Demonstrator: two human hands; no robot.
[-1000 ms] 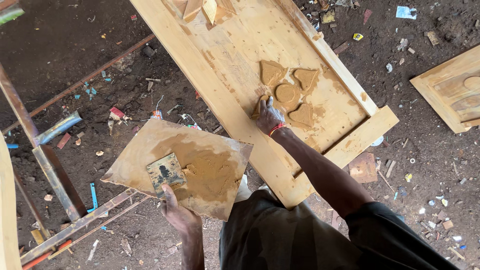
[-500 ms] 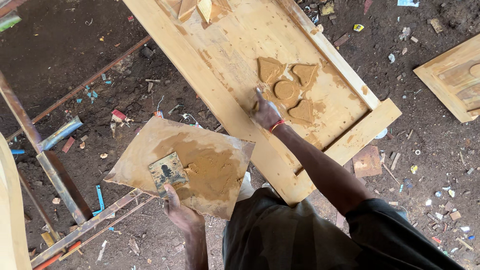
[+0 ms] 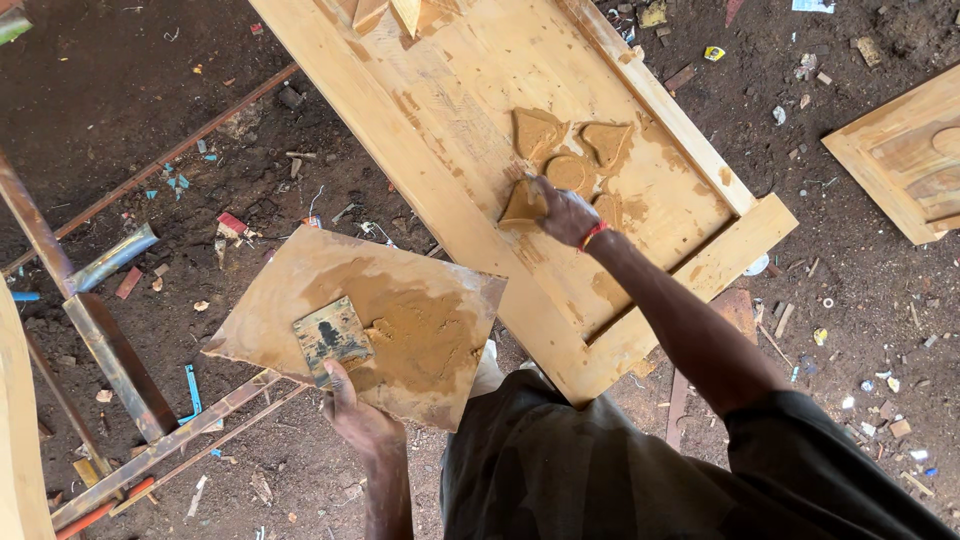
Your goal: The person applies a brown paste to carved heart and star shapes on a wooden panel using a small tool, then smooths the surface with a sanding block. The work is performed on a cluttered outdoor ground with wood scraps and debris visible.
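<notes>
My left hand [image 3: 352,410] holds up a flat brown board [image 3: 300,280] smeared with tan wood filler, its thumb pinning a small square metal plate [image 3: 332,335] on the board. My right hand [image 3: 565,212], with a red band at the wrist, grips a filler-coated scraper [image 3: 522,205] and presses it on the carved panel of a large wooden door [image 3: 480,110] that lies on the ground. Filler covers the raised heart-shaped carvings [image 3: 575,155] just beyond my fingers.
Dirt ground strewn with wood chips and scraps surrounds me. A rusty metal frame [image 3: 110,350] stands at the left, a thin rod [image 3: 170,150] lies at upper left, and a second wooden panel [image 3: 905,150] rests at the right edge.
My right hand has slid slightly down and left across the carved panel with the scraper. The board in my left hand stays about the same.
</notes>
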